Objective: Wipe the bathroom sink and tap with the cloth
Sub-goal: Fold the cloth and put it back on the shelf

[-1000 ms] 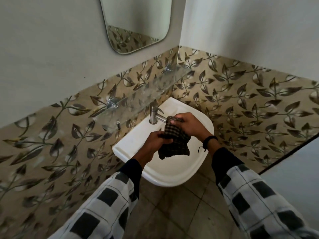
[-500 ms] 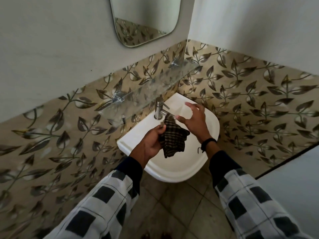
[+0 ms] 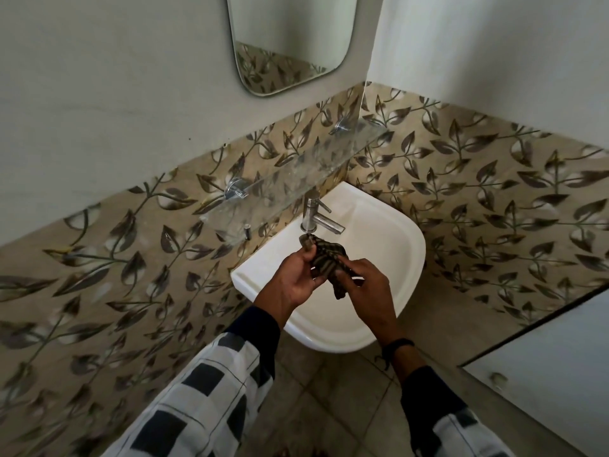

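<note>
A white wall-hung sink (image 3: 400, 258) sits in the corner with a chrome tap (image 3: 318, 216) at its back left. Over the basin, just below the tap's spout, hangs a dark checked cloth (image 3: 329, 262), bunched up between both hands. My left hand (image 3: 291, 282) grips its left side with curled fingers. My right hand (image 3: 369, 286) pinches its right side, and a loose end of the cloth hangs down between the hands. The cloth is apart from the tap.
A glass shelf (image 3: 296, 179) on chrome brackets juts out just above the tap. A mirror (image 3: 290, 41) hangs higher on the wall. Leaf-patterned tiles cover both walls. A white door or panel (image 3: 547, 367) stands at the right, tiled floor below.
My right hand left the tap area and came back down onto the cloth. Both hands now hold it lower over the basin. The camera view shifted, so the sink sits further right.
</note>
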A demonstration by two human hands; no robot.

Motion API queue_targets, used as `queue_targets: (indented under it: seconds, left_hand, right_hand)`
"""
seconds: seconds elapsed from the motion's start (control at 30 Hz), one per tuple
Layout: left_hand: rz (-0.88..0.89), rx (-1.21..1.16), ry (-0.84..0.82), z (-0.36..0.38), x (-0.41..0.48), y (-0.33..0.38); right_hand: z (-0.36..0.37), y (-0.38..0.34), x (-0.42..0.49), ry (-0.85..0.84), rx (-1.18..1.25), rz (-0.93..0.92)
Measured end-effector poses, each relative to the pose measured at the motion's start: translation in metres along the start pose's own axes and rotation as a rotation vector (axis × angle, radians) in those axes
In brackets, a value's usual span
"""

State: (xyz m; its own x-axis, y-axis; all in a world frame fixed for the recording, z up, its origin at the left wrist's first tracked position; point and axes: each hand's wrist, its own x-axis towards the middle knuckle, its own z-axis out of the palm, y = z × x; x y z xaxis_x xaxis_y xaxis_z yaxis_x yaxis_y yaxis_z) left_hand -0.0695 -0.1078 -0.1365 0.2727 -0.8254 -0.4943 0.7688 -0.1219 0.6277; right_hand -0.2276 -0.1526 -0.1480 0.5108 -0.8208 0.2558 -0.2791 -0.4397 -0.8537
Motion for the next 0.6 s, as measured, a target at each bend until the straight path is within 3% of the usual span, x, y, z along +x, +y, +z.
queue_targets:
  seconds: [0.1, 0.23, 0.37, 0.6]
  left_hand:
    - [-0.005, 0.046, 0.006, 0.001, -0.001, 0.002]
    - [-0.014, 0.035, 0.007, 0.002, -0.004, 0.004]
    - [-0.04, -0.039, 0.005, 0.007, -0.006, 0.006]
    - [-0.087, -0.065, 0.044, 0.003, -0.007, 0.001]
  right_hand:
    - [-0.006, -0.002, 0.005, 0.006, 0.169, 0.051]
    - [-0.017, -0.004, 0.014, 0.082, 0.176, 0.032]
    - [-0.022, -0.01, 0.008, -0.004, 0.089, -0.236]
    - [-0.026, 0.02, -0.022, -0.069, -0.434, -0.79]
